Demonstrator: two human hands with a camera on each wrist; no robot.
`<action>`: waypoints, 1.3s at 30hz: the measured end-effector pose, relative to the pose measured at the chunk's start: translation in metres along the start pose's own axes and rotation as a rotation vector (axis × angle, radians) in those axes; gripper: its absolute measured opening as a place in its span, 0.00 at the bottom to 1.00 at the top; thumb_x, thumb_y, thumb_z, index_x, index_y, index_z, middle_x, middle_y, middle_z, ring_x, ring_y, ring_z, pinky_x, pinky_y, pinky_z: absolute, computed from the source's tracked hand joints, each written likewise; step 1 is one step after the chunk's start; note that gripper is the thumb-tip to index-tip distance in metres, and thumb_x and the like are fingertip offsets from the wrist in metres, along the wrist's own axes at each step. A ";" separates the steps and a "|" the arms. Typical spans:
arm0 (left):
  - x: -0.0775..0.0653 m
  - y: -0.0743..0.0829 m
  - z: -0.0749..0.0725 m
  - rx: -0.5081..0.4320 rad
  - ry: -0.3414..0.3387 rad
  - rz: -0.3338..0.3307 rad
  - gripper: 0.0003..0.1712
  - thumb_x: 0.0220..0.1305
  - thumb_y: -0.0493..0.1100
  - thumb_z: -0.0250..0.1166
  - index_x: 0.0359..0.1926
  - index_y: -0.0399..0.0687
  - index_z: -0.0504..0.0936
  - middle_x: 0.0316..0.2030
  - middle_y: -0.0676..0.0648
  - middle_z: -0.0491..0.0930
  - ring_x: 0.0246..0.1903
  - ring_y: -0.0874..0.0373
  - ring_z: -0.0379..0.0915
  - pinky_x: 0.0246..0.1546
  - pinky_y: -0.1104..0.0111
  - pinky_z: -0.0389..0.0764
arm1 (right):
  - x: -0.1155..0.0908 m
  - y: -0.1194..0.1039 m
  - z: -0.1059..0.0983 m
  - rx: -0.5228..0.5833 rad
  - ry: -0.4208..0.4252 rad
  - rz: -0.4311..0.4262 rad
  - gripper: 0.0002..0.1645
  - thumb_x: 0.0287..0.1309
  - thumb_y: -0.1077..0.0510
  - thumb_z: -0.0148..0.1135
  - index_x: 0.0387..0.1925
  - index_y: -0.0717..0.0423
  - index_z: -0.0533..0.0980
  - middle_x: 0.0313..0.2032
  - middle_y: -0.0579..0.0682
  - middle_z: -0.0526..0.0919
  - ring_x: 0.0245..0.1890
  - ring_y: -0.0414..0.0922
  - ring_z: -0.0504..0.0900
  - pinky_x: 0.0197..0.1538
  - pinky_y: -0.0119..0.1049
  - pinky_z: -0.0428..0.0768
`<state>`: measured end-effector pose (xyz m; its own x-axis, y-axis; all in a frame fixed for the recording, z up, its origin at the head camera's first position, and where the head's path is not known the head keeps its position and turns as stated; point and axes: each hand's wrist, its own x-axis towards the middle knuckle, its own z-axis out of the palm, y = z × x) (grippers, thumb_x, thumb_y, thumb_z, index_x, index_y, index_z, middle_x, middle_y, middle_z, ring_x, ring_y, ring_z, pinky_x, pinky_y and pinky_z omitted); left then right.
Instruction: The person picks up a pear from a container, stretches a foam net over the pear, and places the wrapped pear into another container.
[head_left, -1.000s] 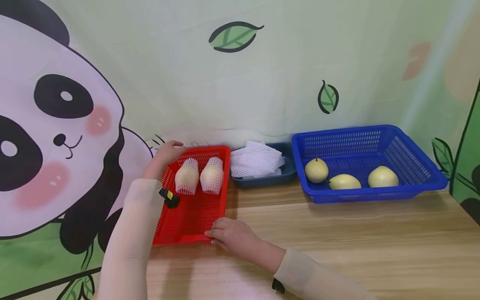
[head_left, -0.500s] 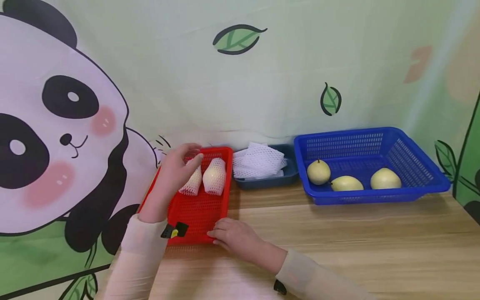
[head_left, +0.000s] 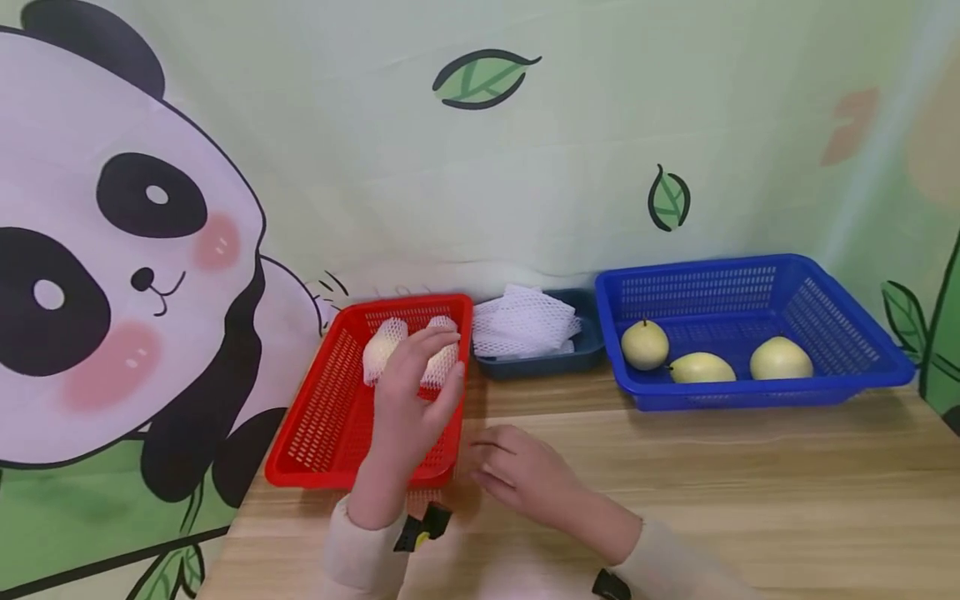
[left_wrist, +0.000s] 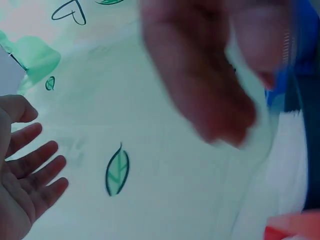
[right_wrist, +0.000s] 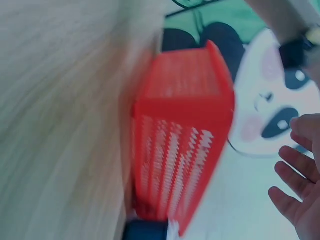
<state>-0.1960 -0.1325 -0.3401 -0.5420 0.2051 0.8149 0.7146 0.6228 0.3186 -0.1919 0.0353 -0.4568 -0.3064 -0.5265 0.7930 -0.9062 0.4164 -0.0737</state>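
Observation:
Above the red basket (head_left: 330, 400), my left hand (head_left: 408, 408) has loosely bent fingers, with nothing held. It partly hides the right one of two pears in white foam nets; the left netted pear (head_left: 381, 350) shows beside it. My right hand (head_left: 528, 475) is just off the basket's front right corner, fingers slightly bent and holding nothing. In the right wrist view, the red basket's perforated side (right_wrist: 175, 155) faces the camera. A blurred hand fills the upper part of the left wrist view.
A small dark blue tray (head_left: 536, 365) with white foam nets (head_left: 525, 321) stands right of the red basket. Farther right, a blue basket (head_left: 757, 387) holds a round pear (head_left: 645, 345) and two others. A printed cloth hangs behind the wooden table (head_left: 697, 475).
My left hand moves from the red basket's back left rim rightward and nearer, across its front part. The right hand leaves the basket's front right corner and shifts slightly right.

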 end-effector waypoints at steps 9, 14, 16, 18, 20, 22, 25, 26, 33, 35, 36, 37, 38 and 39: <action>-0.030 -0.006 0.050 -0.061 0.080 0.132 0.17 0.54 0.31 0.69 0.47 0.37 0.83 0.48 0.38 0.85 0.50 0.45 0.81 0.57 0.66 0.83 | -0.025 0.016 -0.065 0.002 0.242 0.170 0.22 0.78 0.48 0.49 0.44 0.58 0.84 0.41 0.54 0.88 0.42 0.49 0.85 0.53 0.32 0.82; -0.041 -0.003 0.078 -0.046 0.025 0.176 0.18 0.52 0.32 0.72 0.47 0.40 0.84 0.48 0.40 0.85 0.49 0.48 0.81 0.51 0.63 0.86 | -0.032 0.034 -0.100 -0.013 0.287 0.214 0.25 0.77 0.45 0.50 0.43 0.62 0.83 0.40 0.58 0.87 0.43 0.52 0.82 0.63 0.18 0.71; -0.045 0.000 0.088 -0.041 -0.019 0.180 0.19 0.52 0.34 0.73 0.48 0.42 0.84 0.49 0.42 0.85 0.50 0.50 0.81 0.52 0.66 0.86 | -0.032 0.043 -0.114 -0.041 0.277 0.229 0.27 0.77 0.43 0.50 0.44 0.63 0.83 0.41 0.60 0.87 0.44 0.53 0.82 0.65 0.15 0.68; -0.046 0.005 0.098 -0.029 -0.065 0.188 0.19 0.54 0.36 0.74 0.49 0.43 0.85 0.49 0.43 0.85 0.51 0.52 0.81 0.53 0.68 0.86 | -0.030 0.050 -0.131 -0.077 0.216 0.281 0.23 0.75 0.45 0.55 0.47 0.61 0.83 0.44 0.59 0.88 0.46 0.54 0.84 0.64 0.19 0.71; -0.047 0.009 0.108 -0.011 -0.113 0.200 0.19 0.56 0.39 0.75 0.50 0.44 0.85 0.50 0.45 0.85 0.51 0.54 0.82 0.56 0.70 0.84 | -0.025 0.059 -0.147 -0.114 0.118 0.331 0.16 0.69 0.52 0.64 0.49 0.61 0.83 0.47 0.59 0.88 0.50 0.57 0.84 0.62 0.29 0.78; -0.046 0.014 0.118 0.003 -0.153 0.228 0.19 0.56 0.40 0.76 0.50 0.45 0.85 0.50 0.46 0.85 0.52 0.55 0.82 0.58 0.71 0.83 | -0.018 0.068 -0.163 -0.123 -0.013 0.412 0.17 0.62 0.59 0.70 0.52 0.60 0.82 0.50 0.60 0.87 0.54 0.59 0.84 0.61 0.44 0.81; -0.042 0.019 0.133 0.038 -0.194 0.290 0.21 0.56 0.44 0.78 0.50 0.46 0.85 0.49 0.47 0.85 0.52 0.56 0.82 0.60 0.73 0.81 | -0.003 0.086 -0.185 -0.123 -0.205 0.503 0.23 0.57 0.65 0.72 0.55 0.63 0.80 0.54 0.63 0.85 0.58 0.63 0.81 0.60 0.60 0.80; -0.041 0.020 0.137 0.048 -0.205 0.310 0.21 0.56 0.45 0.78 0.50 0.46 0.85 0.49 0.47 0.85 0.52 0.57 0.82 0.61 0.73 0.80 | 0.002 0.092 -0.191 -0.119 -0.267 0.537 0.23 0.60 0.63 0.71 0.56 0.64 0.79 0.55 0.65 0.85 0.59 0.64 0.81 0.60 0.62 0.79; -0.032 0.024 0.166 0.110 -0.284 0.387 0.21 0.58 0.51 0.77 0.50 0.49 0.87 0.50 0.50 0.86 0.54 0.59 0.82 0.63 0.76 0.78 | 0.029 0.149 -0.214 -0.059 -0.596 0.721 0.32 0.68 0.52 0.66 0.65 0.67 0.72 0.62 0.69 0.79 0.63 0.65 0.77 0.65 0.64 0.75; -0.028 0.023 0.175 0.125 -0.317 0.396 0.21 0.59 0.53 0.76 0.50 0.49 0.87 0.50 0.51 0.87 0.55 0.60 0.82 0.63 0.76 0.77 | 0.033 0.169 -0.214 -0.041 -0.659 0.744 0.35 0.67 0.50 0.66 0.66 0.68 0.71 0.63 0.70 0.78 0.63 0.66 0.76 0.65 0.64 0.75; -0.026 0.022 0.179 0.130 -0.340 0.397 0.21 0.59 0.53 0.75 0.50 0.50 0.87 0.50 0.52 0.87 0.55 0.60 0.82 0.63 0.76 0.77 | 0.034 0.179 -0.213 -0.032 -0.687 0.756 0.36 0.67 0.49 0.67 0.66 0.69 0.71 0.63 0.70 0.78 0.64 0.67 0.76 0.65 0.64 0.75; -0.023 0.021 0.183 0.134 -0.372 0.395 0.22 0.60 0.54 0.75 0.51 0.49 0.87 0.51 0.52 0.87 0.55 0.60 0.82 0.63 0.76 0.77 | 0.033 0.189 -0.211 -0.023 -0.716 0.768 0.37 0.66 0.49 0.67 0.66 0.69 0.71 0.63 0.71 0.77 0.64 0.67 0.76 0.65 0.64 0.75; -0.022 0.021 0.186 0.137 -0.403 0.391 0.22 0.60 0.54 0.74 0.52 0.49 0.87 0.52 0.51 0.87 0.55 0.60 0.82 0.63 0.75 0.78 | 0.032 0.198 -0.209 -0.012 -0.746 0.782 0.38 0.65 0.49 0.68 0.67 0.70 0.70 0.63 0.72 0.77 0.64 0.68 0.75 0.65 0.65 0.75; -0.020 0.020 0.191 0.146 -0.432 0.391 0.22 0.61 0.54 0.73 0.52 0.49 0.87 0.52 0.52 0.87 0.56 0.60 0.82 0.62 0.75 0.78 | 0.030 0.207 -0.206 -0.001 -0.774 0.795 0.39 0.64 0.49 0.69 0.67 0.71 0.69 0.64 0.73 0.76 0.64 0.69 0.75 0.64 0.65 0.75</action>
<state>-0.2551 0.0195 -0.4425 -0.4037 0.7092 0.5779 0.8456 0.5304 -0.0602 -0.3289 0.2580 -0.3236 -0.9001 -0.4297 -0.0720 -0.3704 0.8417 -0.3928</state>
